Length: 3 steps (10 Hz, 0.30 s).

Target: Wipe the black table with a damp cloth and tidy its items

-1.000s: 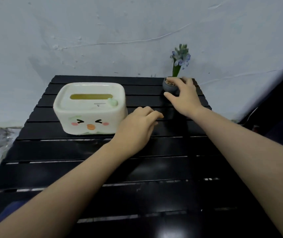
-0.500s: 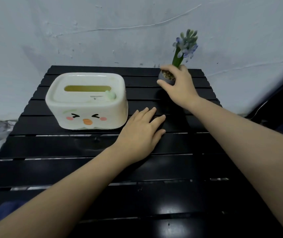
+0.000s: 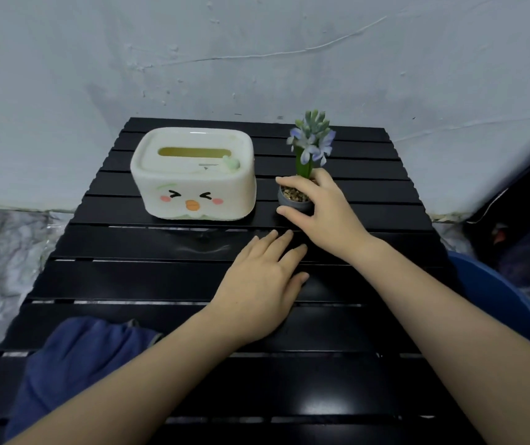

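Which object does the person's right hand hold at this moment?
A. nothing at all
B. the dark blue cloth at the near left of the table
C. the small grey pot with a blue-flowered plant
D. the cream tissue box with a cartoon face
C: the right hand is wrapped around the small grey pot with a blue-flowered plant, thumb in front and fingers behind.

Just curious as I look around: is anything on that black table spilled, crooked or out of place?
Nothing is spilled or tipped. The tissue box and the flower pot held by the right hand stand upright. Only the blue cloth lies crumpled at the table's near left corner.
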### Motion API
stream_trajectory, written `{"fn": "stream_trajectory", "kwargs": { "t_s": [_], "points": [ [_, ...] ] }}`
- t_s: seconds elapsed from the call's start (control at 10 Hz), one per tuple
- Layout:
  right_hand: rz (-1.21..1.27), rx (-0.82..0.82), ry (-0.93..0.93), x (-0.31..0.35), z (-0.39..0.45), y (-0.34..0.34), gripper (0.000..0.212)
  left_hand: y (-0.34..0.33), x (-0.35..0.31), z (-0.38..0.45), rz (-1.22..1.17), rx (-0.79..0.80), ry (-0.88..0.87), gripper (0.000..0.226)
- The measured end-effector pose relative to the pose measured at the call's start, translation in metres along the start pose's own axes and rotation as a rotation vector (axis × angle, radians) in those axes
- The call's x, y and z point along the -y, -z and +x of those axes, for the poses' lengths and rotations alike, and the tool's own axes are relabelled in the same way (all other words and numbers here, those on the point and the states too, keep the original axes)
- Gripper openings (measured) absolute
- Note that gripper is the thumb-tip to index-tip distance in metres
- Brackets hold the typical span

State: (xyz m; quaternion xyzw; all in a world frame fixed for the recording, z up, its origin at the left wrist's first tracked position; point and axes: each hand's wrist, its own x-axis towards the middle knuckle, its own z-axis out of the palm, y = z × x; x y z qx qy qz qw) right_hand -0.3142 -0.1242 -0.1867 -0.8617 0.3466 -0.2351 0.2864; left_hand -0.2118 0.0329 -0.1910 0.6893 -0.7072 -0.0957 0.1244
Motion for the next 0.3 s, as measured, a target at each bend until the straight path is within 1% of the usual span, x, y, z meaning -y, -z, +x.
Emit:
{"fn": "stream_trajectory", "kwargs": {
  "t_s": [0.1, 0.2, 0.3],
  "points": [
    [-0.02, 0.008, -0.01, 0.004, -0.002, 0.002, 0.048, 0.002, -0.001, -0.003, 0.002, 0.008, 0.005, 0.062],
    [-0.016, -0.008, -0.018, 0.009, -0.008, 0.006, 0.051, 0.005, -0.003, -0.001, -0.027, 0.024, 0.016, 0.054],
    [-0.006, -0.058, -0.027, 0.015, -0.026, 0.009, 0.051, 0.007, -0.005, -0.004, -0.033, 0.038, 0.035, 0.05]
  ]
}}
